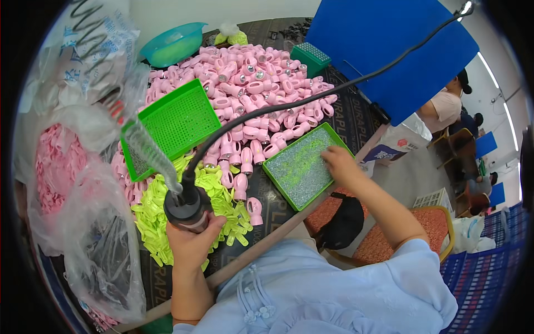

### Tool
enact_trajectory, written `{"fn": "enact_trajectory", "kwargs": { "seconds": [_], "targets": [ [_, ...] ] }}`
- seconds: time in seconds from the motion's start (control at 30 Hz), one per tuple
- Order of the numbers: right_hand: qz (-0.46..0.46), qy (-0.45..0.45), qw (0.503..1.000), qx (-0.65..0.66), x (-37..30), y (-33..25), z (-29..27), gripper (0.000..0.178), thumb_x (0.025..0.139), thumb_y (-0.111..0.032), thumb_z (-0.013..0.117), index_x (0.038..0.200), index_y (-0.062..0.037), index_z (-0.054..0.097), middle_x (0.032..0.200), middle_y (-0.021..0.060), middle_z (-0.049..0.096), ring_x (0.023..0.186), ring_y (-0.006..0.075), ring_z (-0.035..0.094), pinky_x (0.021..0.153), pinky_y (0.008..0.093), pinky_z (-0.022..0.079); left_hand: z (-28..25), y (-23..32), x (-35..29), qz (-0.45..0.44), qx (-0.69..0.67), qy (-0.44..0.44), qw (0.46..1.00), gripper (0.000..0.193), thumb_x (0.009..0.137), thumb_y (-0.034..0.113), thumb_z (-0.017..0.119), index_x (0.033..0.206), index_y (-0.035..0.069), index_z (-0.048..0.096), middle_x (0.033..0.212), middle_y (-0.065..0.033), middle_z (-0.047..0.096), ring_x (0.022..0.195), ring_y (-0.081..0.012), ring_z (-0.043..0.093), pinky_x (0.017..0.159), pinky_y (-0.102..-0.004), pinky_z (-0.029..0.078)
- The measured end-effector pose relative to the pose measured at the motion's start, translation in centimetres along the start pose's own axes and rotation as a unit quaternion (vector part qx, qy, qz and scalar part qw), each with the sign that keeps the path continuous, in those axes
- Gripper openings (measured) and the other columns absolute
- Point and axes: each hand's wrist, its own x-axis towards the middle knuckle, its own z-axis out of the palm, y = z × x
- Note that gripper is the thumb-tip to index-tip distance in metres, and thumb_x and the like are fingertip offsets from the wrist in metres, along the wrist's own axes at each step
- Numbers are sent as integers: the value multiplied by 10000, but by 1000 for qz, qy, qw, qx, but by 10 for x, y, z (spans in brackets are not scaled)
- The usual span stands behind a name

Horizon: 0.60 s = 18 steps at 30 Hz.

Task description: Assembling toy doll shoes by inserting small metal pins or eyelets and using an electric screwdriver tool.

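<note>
My left hand (192, 239) is wrapped around a dark electric screwdriver (182, 210), which has a black cord and a clear coiled line at its top. It stands over a heap of yellow-green flat plastic pieces (153, 231), and its tip is hidden. To the right, my right hand (338, 166) reaches over the edge of a shallow green tray (282, 188). Its fingers are pinched together above small silvery pieces, probably screws (300, 192), with green bits among them. Whatever those fingers hold is too small to see. Nearby lie pink plastic housings (240, 186), some with a shiny lens.
Behind is a large pile of pink housings (250, 72), with a perforated green tray (183, 122) resting on it. A teal bowl (172, 47) and dark green box (310, 58) stand farther back. Plastic bags (103, 245) crowd the left. The black cord (311, 99) arches overhead.
</note>
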Motion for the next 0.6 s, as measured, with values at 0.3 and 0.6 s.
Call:
{"fn": "enact_trajectory", "kwargs": {
  "seconds": [0.3,0.6],
  "targets": [
    [30,105,994,-3,3,-1,2,265,819,-15,589,1040,-54,729,1136,156,676,1080,360,604,940,450,489,-8,4,2,-8,52,4,999,394,728,-122,750,1042,8,549,822,-55,595,701,-119,573,621,-245,448],
    [18,131,991,2,16,-2,9,282,838,-44,669,1119,-35,687,1226,177,637,1137,380,583,984,457,472,-14,-4,4,6,33,3,999,398,718,-64,822,1064,3,634,868,-7,641,740,-79,604,663,-244,499]
  ]
}}
